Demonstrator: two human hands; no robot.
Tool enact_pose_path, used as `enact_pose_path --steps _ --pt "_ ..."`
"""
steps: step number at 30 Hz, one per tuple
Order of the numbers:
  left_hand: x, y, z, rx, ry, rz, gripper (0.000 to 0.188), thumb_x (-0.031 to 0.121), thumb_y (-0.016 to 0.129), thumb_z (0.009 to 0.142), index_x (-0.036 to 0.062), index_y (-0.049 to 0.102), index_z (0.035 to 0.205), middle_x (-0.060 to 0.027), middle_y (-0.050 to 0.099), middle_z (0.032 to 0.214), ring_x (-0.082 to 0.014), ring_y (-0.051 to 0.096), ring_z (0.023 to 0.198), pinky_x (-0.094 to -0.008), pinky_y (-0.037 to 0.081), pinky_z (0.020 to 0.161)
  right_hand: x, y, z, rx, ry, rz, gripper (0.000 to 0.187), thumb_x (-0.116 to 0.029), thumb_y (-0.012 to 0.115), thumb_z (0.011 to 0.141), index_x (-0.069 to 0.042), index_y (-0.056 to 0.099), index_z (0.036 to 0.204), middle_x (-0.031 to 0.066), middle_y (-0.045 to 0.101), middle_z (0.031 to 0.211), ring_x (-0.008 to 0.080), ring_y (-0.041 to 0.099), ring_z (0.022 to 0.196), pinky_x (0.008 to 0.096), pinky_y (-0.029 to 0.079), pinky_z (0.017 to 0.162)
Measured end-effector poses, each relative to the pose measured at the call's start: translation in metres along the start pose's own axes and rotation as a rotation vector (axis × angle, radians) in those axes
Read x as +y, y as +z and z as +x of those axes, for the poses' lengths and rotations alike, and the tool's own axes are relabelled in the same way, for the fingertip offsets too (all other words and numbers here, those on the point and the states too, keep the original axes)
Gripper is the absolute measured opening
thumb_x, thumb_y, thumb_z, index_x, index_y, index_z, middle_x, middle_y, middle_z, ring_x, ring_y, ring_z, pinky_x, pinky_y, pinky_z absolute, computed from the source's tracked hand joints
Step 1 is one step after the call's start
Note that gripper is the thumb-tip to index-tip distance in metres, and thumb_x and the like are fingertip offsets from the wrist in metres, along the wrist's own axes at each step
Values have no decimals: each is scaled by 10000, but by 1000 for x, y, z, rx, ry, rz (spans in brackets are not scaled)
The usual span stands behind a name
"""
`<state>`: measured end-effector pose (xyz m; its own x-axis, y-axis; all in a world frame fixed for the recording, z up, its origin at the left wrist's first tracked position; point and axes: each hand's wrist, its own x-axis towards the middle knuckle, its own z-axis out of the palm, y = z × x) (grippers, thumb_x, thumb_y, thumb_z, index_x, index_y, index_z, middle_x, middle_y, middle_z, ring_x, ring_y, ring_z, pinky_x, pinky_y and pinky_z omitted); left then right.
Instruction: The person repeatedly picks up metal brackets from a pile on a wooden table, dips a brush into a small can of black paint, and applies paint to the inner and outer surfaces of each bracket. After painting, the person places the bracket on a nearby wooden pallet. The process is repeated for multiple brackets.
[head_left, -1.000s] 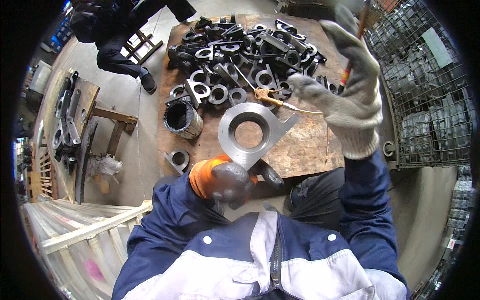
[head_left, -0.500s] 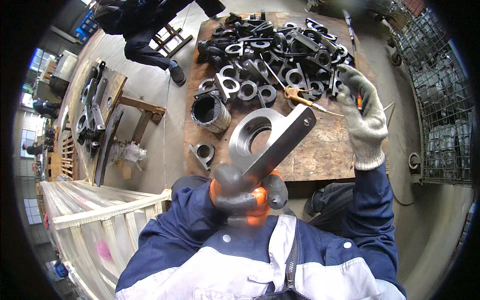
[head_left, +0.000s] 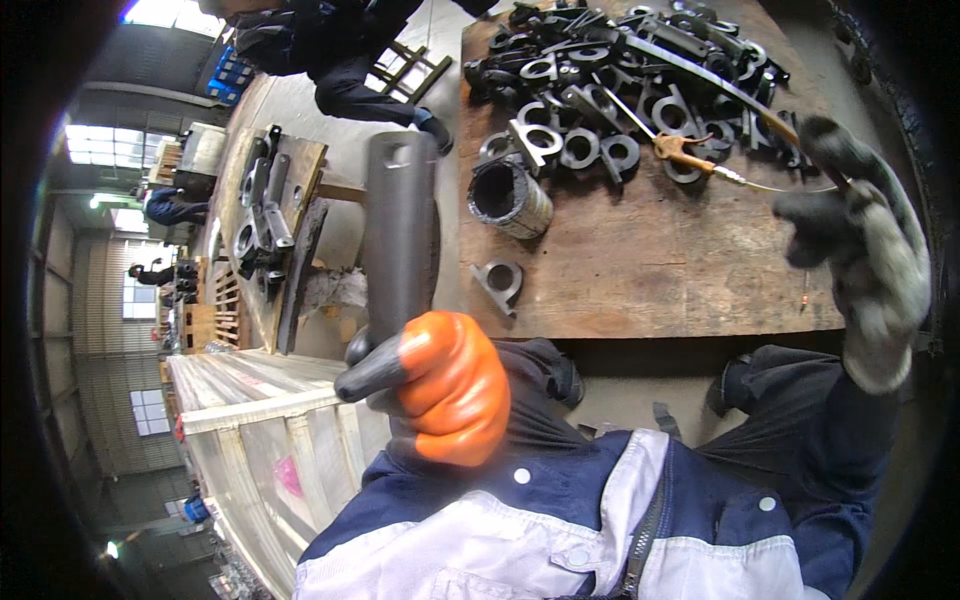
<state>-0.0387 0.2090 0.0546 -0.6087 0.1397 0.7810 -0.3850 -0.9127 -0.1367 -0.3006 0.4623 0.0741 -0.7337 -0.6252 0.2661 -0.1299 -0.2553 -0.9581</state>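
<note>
My left hand (head_left: 450, 390), in an orange glove with black fingers, is closed around a dark metal bracket (head_left: 402, 240). The bracket stands upright, its long flat bar facing me with a hole near the top; its ring is turned out of sight. Off to the right, my right hand (head_left: 870, 265), in a grey-white glove with blackened fingers, closes on a long thin rod (head_left: 725, 88) with a wooden-looking handle. That rod reaches over a heap of ringed metal brackets (head_left: 580, 148). A black-smeared can (head_left: 525, 205) stands on the wooden table (head_left: 650, 280), with a single bracket (head_left: 500, 285) nearer me.
An air blow gun (head_left: 685, 155) with a thin hose lies by the heap. Left, more brackets (head_left: 262, 205) rest on a wooden stand. A pale slatted crate (head_left: 260, 410) stands close on my left. Beyond the table is another person in dark clothes (head_left: 365, 90).
My left hand has moved left and turned the bracket from ring-facing to upright, bar-facing. My right hand has closed on the rod, which now slants over the heap. The view has shifted left.
</note>
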Motion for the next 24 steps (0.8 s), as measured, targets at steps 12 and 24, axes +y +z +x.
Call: enact_pose_path --steps 12,24 --pt "21 40 1 -9 117 166 158 34 523 901 61 432 775 -18 324 516 -120 308 391 -308 286 381 16 -6 2 -13 75 -301 443 -270 416 1064 18 481 1395 148 665 1185 174 688 856 278 557 728" --pt "126 69 -208 1661 863 743 268 223 653 891 33 615 1077 87 495 547 -42 368 353 -196 371 386 23 -7 17 -63 249 -61 390 -192 482 1038 52 525 1338 216 663 1174 288 717 982 355 616 819"
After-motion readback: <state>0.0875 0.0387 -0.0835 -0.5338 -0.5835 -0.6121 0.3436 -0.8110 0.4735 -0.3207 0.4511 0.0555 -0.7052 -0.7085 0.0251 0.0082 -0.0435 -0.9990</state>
